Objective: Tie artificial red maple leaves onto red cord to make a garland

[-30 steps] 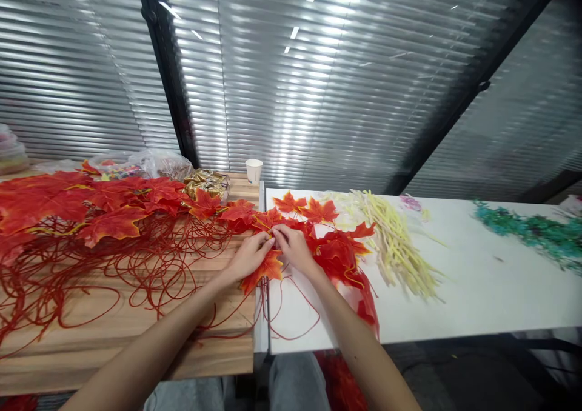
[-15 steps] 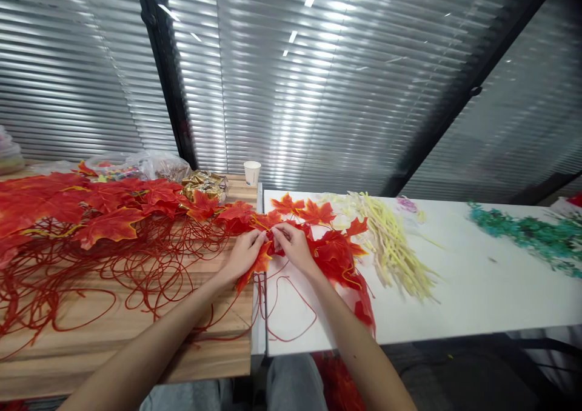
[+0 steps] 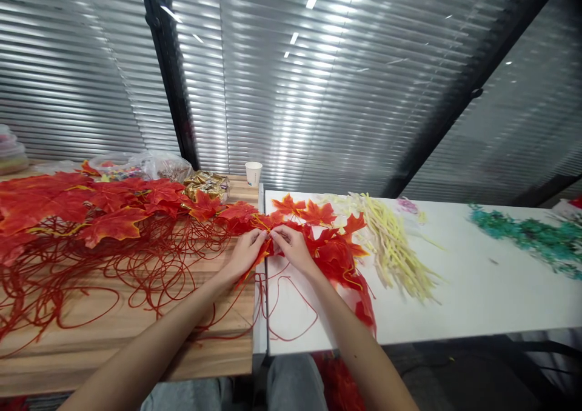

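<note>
My left hand (image 3: 244,254) and my right hand (image 3: 294,248) meet at the seam between a wooden table (image 3: 122,332) and a white table (image 3: 477,290). Both pinch one red-orange artificial maple leaf (image 3: 264,251) between fingertips, the leaf folded and tilted down to the left. Thin red stem wires (image 3: 150,265) trail from it across the wood. More red maple leaves (image 3: 100,208) lie heaped to the left, and another cluster of leaves (image 3: 339,250) lies right of my right hand.
A pile of pale yellow stems (image 3: 391,244) lies on the white table, with teal foliage (image 3: 527,232) at far right. A paper cup (image 3: 253,173), gold foil (image 3: 207,183) and plastic bags (image 3: 145,163) stand at the back. Ribbed blinds fill the wall behind.
The leaf between my fingers has gone from spread flat to folded and narrower. Both hands have stayed at the table seam, edging slightly upward.
</note>
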The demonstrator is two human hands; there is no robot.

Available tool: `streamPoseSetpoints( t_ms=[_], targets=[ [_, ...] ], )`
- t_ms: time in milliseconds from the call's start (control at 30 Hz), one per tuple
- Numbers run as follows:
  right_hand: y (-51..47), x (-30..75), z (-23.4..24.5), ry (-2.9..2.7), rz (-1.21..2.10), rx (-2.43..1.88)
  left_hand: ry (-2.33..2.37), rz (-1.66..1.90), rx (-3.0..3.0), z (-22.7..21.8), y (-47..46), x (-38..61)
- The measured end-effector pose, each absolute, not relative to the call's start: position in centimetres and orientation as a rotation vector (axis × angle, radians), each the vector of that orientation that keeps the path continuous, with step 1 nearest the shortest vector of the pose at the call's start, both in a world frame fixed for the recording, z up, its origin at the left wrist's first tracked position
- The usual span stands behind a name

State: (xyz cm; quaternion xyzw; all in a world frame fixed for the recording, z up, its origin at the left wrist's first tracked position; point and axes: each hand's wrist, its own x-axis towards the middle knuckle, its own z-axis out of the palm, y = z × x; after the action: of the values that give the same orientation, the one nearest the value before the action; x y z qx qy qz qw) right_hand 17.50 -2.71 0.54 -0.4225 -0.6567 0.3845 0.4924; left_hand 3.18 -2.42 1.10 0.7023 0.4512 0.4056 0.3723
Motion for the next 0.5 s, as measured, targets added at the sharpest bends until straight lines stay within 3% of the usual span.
streamPoseSetpoints(
  t_ms=[500],
  targets=[
    [-2.56,17.54,0.37,-1.522,0.996,-1.049,1.051,1.046,1.509,1.35,-2.79,3.35]
  ],
)
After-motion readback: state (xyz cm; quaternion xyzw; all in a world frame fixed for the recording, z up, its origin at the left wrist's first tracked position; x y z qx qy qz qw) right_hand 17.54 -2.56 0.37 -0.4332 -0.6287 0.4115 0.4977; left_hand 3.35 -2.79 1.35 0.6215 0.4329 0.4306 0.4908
